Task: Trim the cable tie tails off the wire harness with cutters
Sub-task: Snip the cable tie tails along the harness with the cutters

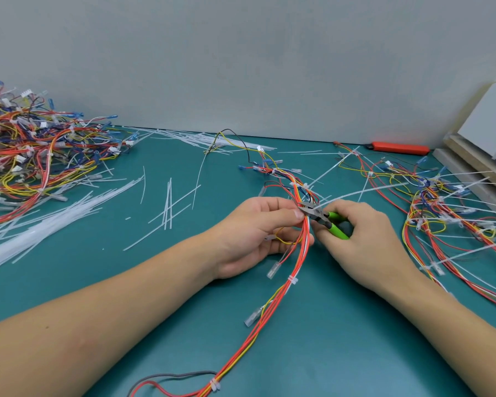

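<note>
A wire harness (272, 303) of red, orange and yellow wires runs from the table's front edge up to the middle, bound by white cable ties. My left hand (252, 236) pinches the bundle between thumb and fingers at mid-table. My right hand (361, 242) grips green-handled cutters (328, 222), whose metal jaws sit against the bundle right by my left fingertips. A long white tie tail (364, 191) sticks out to the right from that spot.
A heap of harnesses (32, 156) lies at the far left, more harnesses with long tie tails (447, 213) at the right. Cut white tails (40, 224) litter the green mat. A red knife (398, 148) lies by the wall, boards (476, 164) at the right edge.
</note>
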`<action>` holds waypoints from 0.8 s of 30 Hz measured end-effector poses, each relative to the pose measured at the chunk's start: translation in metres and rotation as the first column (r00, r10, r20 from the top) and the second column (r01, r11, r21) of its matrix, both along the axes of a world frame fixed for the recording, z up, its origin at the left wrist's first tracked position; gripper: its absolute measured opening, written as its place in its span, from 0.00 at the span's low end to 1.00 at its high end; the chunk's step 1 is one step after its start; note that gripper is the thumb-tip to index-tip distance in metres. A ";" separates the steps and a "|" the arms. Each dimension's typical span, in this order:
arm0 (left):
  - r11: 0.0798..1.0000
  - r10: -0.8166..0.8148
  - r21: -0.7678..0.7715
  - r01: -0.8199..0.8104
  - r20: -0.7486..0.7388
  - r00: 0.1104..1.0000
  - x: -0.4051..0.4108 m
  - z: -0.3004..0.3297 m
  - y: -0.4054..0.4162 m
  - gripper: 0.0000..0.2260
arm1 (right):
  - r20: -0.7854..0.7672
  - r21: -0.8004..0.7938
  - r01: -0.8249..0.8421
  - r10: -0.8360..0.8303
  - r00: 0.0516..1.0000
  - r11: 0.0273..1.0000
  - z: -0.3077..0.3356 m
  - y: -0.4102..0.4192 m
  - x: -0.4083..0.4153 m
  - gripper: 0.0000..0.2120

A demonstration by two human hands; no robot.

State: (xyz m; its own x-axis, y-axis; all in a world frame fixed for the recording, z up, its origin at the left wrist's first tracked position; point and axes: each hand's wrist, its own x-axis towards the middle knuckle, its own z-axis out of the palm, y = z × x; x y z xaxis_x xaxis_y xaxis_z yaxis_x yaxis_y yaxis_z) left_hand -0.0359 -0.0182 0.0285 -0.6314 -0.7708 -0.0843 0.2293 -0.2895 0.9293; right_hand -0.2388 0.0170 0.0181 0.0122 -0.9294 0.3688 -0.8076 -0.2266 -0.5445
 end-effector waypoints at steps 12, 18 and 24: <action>1.000 0.015 0.008 -0.015 0.001 1.000 -0.001 0.000 -0.001 0.05 | -0.023 -0.026 0.001 -0.002 1.000 1.000 0.001 -0.001 0.000 0.14; 1.000 0.008 0.002 -0.008 0.001 1.000 -0.001 -0.001 0.000 0.04 | -0.002 -0.013 -0.017 0.017 1.000 1.000 0.002 -0.002 -0.001 0.07; 1.000 -0.001 -0.005 0.001 0.000 1.000 0.000 -0.001 0.000 0.06 | 0.045 -0.001 0.010 -0.010 0.999 1.000 -0.004 -0.002 -0.002 0.09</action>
State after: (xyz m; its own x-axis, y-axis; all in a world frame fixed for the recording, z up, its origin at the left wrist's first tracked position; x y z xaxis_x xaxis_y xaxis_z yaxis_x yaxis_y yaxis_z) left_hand -0.0361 -0.0184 0.0275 -0.6325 -0.7704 -0.0802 0.2293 -0.2851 0.9306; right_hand -0.2404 0.0152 0.0139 -0.0138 -0.9291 0.3697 -0.7844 -0.2192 -0.5802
